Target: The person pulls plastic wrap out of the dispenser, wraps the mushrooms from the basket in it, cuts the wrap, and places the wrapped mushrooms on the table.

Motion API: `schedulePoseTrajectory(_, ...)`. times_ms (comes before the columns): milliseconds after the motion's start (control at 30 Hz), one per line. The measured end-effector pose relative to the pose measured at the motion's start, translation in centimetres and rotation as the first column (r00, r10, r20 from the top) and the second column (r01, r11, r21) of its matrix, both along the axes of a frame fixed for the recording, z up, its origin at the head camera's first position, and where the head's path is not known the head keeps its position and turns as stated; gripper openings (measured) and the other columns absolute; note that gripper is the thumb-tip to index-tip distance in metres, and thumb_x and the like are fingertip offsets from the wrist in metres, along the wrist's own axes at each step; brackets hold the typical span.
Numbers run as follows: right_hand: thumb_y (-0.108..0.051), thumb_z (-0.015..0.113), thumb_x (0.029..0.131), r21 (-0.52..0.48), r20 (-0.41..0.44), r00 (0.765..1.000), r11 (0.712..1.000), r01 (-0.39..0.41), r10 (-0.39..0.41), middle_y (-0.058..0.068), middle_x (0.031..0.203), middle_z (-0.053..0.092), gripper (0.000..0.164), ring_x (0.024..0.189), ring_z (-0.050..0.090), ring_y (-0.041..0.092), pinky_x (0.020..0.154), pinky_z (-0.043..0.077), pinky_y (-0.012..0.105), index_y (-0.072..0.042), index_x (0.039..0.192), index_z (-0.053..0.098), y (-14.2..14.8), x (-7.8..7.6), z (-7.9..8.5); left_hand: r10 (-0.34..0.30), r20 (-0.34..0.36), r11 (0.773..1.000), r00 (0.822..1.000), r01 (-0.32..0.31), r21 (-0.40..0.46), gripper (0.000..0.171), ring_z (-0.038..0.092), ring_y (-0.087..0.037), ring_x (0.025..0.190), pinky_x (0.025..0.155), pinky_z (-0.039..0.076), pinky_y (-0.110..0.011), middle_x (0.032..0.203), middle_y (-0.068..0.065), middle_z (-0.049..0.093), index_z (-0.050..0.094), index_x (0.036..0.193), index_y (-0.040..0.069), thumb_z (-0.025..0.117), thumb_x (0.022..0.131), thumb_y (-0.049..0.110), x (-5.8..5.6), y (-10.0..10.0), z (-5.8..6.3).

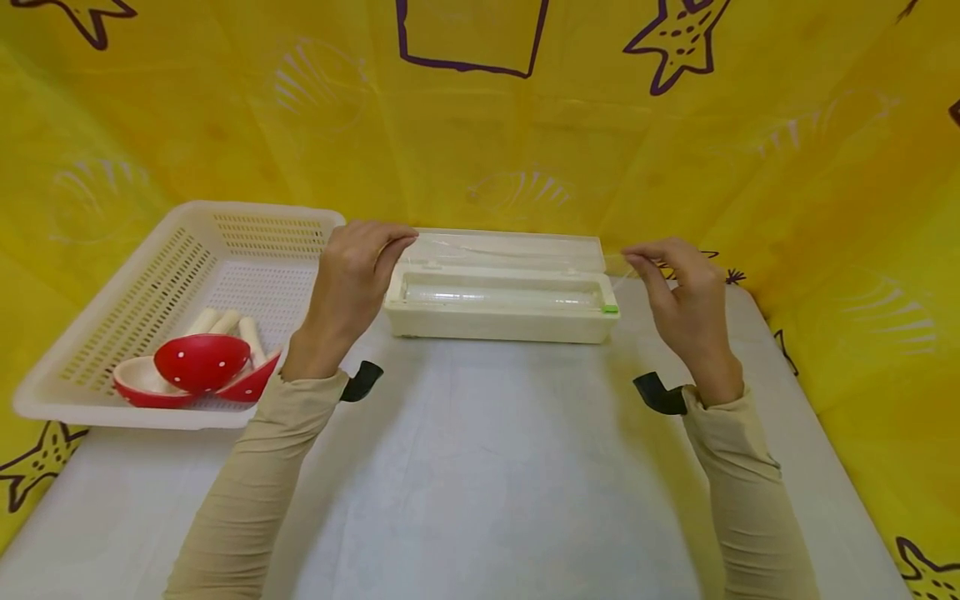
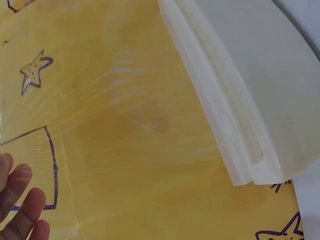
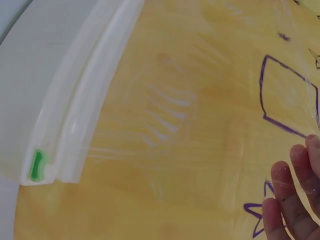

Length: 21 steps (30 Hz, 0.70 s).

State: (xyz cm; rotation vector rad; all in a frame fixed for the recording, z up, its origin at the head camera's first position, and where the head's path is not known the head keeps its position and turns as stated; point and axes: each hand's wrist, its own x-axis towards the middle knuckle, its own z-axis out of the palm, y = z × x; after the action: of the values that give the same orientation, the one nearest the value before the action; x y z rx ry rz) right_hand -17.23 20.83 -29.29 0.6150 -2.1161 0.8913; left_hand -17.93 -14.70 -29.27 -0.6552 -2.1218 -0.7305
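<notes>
A white cling film dispenser stands on the table with its lid raised at the back. A clear roll lies inside, and a green cutter tab shows at its right end. My left hand pinches one corner of a sheet of cling film above the box's left end. Beyond the right end, my right hand pinches the opposite corner. Between the hands the transparent film spans across, faintly wrinkled. Both wrist views show the fingers seen partly through it.
To the left sits a white perforated basket holding several red, white-dotted ladles with pale handles. A yellow patterned cloth hangs behind the white-covered table. A black wrist mount juts inward from each sleeve.
</notes>
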Motion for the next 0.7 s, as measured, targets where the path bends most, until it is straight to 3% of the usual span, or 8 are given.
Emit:
schedulePoseTrajectory(267,0.003,0.069,0.088,-0.016,-0.024,1.000,1.000,0.004,-0.004,0.020,0.092,0.074,0.010,0.082,0.065,0.028,0.085,0.043,0.006,0.005,0.097,0.073,-0.1,0.3,0.9,0.011,-0.042,1.000,0.999,-0.012,-0.023,0.017,0.066,-0.035,0.083,0.077,0.049,-0.045,0.091,-0.018,0.074,0.073,0.099,-0.003,0.064,0.095,0.011,0.4,-0.1,0.9)
schedulePoseTrajectory(367,0.001,0.069,0.088,-0.025,-0.023,1.000,1.000,0.003,-0.004,0.019,0.093,0.074,0.011,0.084,0.065,0.020,0.085,0.044,0.007,0.005,0.097,0.074,-0.1,0.6,1.4,0.013,-0.062,1.000,0.998,-0.014,-0.021,0.017,0.066,-0.035,0.084,0.078,0.050,-0.045,0.090,-0.018,0.074,0.073,0.099,-0.004,0.065,0.094,0.011,0.8,0.0,1.4)
schedulePoseTrajectory(567,0.002,0.067,0.089,-0.064,-0.026,1.000,0.998,-0.013,0.012,0.022,0.094,0.072,0.011,0.087,0.057,-0.010,0.080,0.044,0.009,0.007,0.098,0.073,-0.1,1.5,2.4,0.007,-0.096,1.000,0.995,-0.005,0.024,0.017,0.066,-0.033,0.083,0.078,0.049,-0.043,0.089,-0.018,0.074,0.073,0.096,-0.004,0.067,0.093,0.011,1.5,0.2,2.4)
schedulePoseTrajectory(700,0.006,0.068,0.087,-0.085,-0.048,0.998,0.996,-0.038,0.034,0.023,0.091,0.072,0.010,0.085,0.056,-0.012,0.077,0.044,0.011,0.009,0.096,0.073,-0.1,2.0,2.6,-0.007,-0.084,0.997,0.996,0.013,0.072,0.016,0.066,-0.031,0.081,0.079,0.049,-0.041,0.088,-0.018,0.074,0.074,0.095,-0.004,0.069,0.092,0.011,2.1,0.4,2.5)
